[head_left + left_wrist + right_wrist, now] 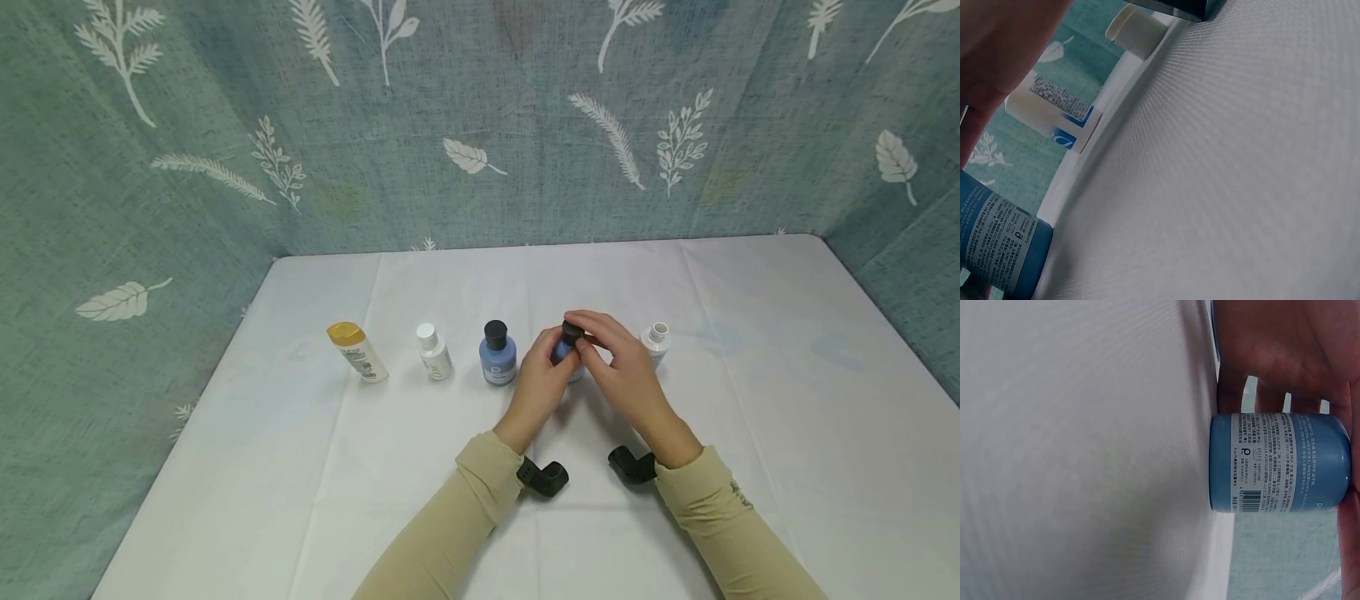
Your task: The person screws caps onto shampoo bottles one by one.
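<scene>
Both hands are at a small blue bottle [576, 372] with a black cap [572, 332], standing on the white-covered table. My left hand [540, 377] grips the bottle's body. At its top, my right hand [624, 375] pinches the cap between thumb and fingers. Printed text covers the bottle's back label in the right wrist view, where the blue bottle [1272, 462] appears sideways. Whether the cap is loose on the neck cannot be told. Just right of the right hand stands a white bottle [656, 342], partly hidden, with a greyish round top and no cap visible on it.
To the left stand a second blue bottle [498, 360] with a black cap, a white bottle [436, 357] with a white cap, and a white bottle [364, 358] with a yellow cap. Black devices [546, 478] sit at both wrists. A leaf-patterned curtain [465, 108] surrounds the table [337, 517].
</scene>
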A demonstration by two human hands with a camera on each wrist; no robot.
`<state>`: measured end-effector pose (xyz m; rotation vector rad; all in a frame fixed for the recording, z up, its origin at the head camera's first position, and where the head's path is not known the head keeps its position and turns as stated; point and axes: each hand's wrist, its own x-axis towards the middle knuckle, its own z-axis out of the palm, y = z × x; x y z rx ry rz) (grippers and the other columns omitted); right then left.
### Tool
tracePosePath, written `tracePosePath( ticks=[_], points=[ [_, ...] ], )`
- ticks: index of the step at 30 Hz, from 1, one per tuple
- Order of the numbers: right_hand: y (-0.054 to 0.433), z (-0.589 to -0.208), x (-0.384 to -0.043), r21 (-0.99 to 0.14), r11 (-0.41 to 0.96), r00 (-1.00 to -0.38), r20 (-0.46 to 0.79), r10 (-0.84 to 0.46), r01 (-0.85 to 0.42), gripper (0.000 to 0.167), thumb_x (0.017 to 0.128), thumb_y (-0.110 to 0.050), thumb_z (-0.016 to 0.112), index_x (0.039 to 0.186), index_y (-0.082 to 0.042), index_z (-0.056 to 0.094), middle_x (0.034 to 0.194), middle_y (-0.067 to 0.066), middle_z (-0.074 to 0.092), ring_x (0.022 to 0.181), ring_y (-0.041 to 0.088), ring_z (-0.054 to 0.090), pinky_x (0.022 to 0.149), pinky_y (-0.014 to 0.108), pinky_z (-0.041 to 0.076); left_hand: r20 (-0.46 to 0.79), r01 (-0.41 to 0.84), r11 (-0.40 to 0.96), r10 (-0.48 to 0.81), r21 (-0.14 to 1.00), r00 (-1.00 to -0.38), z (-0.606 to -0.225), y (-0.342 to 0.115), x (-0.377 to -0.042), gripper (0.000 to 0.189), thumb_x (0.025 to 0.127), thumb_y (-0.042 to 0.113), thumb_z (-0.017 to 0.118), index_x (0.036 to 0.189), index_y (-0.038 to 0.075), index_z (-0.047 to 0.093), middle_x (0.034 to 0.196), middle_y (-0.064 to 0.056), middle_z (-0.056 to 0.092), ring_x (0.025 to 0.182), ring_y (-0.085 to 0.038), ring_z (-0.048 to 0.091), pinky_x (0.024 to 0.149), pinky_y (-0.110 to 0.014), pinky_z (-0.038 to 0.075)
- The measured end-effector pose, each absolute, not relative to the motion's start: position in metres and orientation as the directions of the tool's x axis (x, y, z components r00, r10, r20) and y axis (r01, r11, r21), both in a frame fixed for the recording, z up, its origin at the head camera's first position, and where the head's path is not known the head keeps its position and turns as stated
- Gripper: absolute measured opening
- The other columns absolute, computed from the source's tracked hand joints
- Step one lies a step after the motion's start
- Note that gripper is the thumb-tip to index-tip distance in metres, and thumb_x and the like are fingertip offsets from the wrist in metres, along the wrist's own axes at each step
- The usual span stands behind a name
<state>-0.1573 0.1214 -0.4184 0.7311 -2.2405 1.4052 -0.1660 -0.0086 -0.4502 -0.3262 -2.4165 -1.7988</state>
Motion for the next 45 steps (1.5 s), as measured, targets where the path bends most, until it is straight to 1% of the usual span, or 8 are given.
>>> tracePosePath(
  ticks=[5,10,19,24,27,32,38,45],
  points=[
    [0.116,-0.401,-0.147,-0.701,0.316,-0.768,0.603,-0.215,-0.639,0.03,0.083,0.009,0.055,0.112,0.003,0.057,0.114,0.015,0.054,0.106,0.024,0.05,0.081,0.038,0.045,0.218,0.239,0.266,0.106,0.934,-0.97,-0.451,-0.009,-0.166,0.03,0.087,0.021,0.056,0.116,0.015,0.057,0.105,0.009,0.054,0.096,-0.004,0.051,0.081,-0.023,0.043],
    [0.114,-0.393,-0.141,-0.706,0.317,-0.773,0.601,-0.204,-0.633,0.029,0.081,0.01,0.056,0.11,0.007,0.057,0.112,0.018,0.053,0.104,0.028,0.05,0.081,0.039,0.045,0.224,0.246,0.263,0.109,0.933,-0.968,-0.451,-0.009,-0.166,0.03,0.087,0.02,0.056,0.117,0.015,0.057,0.106,0.009,0.054,0.097,-0.004,0.051,0.082,-0.023,0.043],
    [0.121,-0.423,-0.159,-0.718,0.341,-0.792,0.582,-0.185,-0.607,0.03,0.083,-0.005,0.061,0.113,-0.008,0.06,0.115,0.001,0.051,0.106,0.015,0.049,0.083,0.025,0.045,0.218,0.24,0.25,0.111,0.938,-0.97,-0.451,-0.01,-0.166,0.031,0.087,0.02,0.057,0.117,0.018,0.056,0.107,0.012,0.054,0.097,-0.003,0.05,0.082,-0.023,0.042],
    [0.12,-0.422,-0.158,-0.722,0.345,-0.797,0.58,-0.17,-0.599,0.033,0.081,-0.005,0.063,0.114,-0.008,0.059,0.113,0.002,0.051,0.104,0.016,0.05,0.082,0.025,0.046,0.215,0.236,0.239,0.113,0.942,-0.97,-0.451,-0.01,-0.166,0.031,0.086,0.02,0.057,0.117,0.019,0.057,0.106,0.012,0.054,0.096,-0.003,0.05,0.081,-0.024,0.043],
    [0.118,-0.412,-0.152,-0.731,0.333,-0.8,0.578,-0.161,-0.596,0.035,0.079,0.001,0.064,0.113,-0.002,0.058,0.112,0.008,0.051,0.103,0.021,0.051,0.08,0.03,0.047,0.217,0.239,0.24,0.113,0.941,-0.97,-0.451,-0.009,-0.166,0.031,0.086,0.019,0.058,0.117,0.019,0.057,0.107,0.011,0.054,0.096,-0.004,0.05,0.081,-0.024,0.043],
    [0.115,-0.397,-0.144,-0.74,0.31,-0.801,0.574,-0.171,-0.597,0.037,0.08,0.007,0.059,0.116,0.003,0.054,0.115,0.014,0.05,0.106,0.026,0.049,0.08,0.034,0.047,0.22,0.242,0.25,0.111,0.938,-0.969,-0.451,-0.009,-0.166,0.03,0.086,0.021,0.058,0.116,0.019,0.057,0.106,0.01,0.054,0.096,-0.004,0.05,0.081,-0.023,0.043],
    [0.123,-0.414,-0.156,-0.729,0.328,-0.799,0.556,-0.228,-0.601,0.042,0.084,0.011,0.049,0.121,-0.007,0.055,0.127,0.004,0.048,0.116,0.016,0.044,0.084,0.025,0.045,0.224,0.245,0.256,0.109,0.935,-0.969,-0.451,-0.009,-0.167,0.03,0.086,0.024,0.058,0.115,0.017,0.058,0.109,0.011,0.054,0.099,-0.004,0.05,0.084,-0.024,0.041],
    [0.126,-0.421,-0.161,-0.706,0.334,-0.781,0.566,-0.266,-0.625,0.036,0.089,0.001,0.048,0.121,-0.013,0.056,0.126,-0.001,0.05,0.115,0.015,0.046,0.086,0.024,0.042,0.23,0.249,0.259,0.101,0.933,-0.968,-0.451,-0.009,-0.167,0.03,0.086,0.023,0.058,0.115,0.016,0.058,0.11,0.009,0.054,0.099,-0.005,0.05,0.084,-0.024,0.041]
  ],
)
